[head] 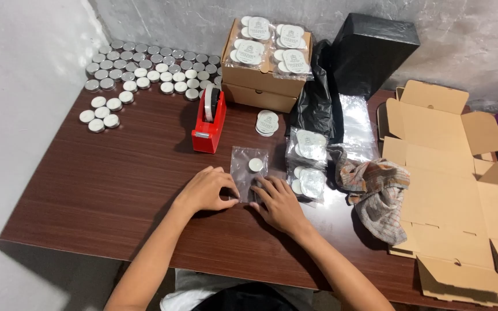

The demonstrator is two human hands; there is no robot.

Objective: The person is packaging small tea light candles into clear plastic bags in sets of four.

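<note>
A small clear plastic bag (249, 167) lies flat on the dark wooden table (99, 190) with one white tealight (255, 165) inside it. My left hand (206, 189) pinches the bag's near left edge. My right hand (279, 203) presses the near right edge with its fingertips. Both hands rest on the table, close together.
A red tape dispenser (208, 121) stands just beyond the bag. Several tealights (145, 72) fill the far left corner. Filled bags (306, 161), a cloth (378, 193), an unfolded carton (451, 184), brown boxes (263, 63) and a black box (376, 52) lie right and behind.
</note>
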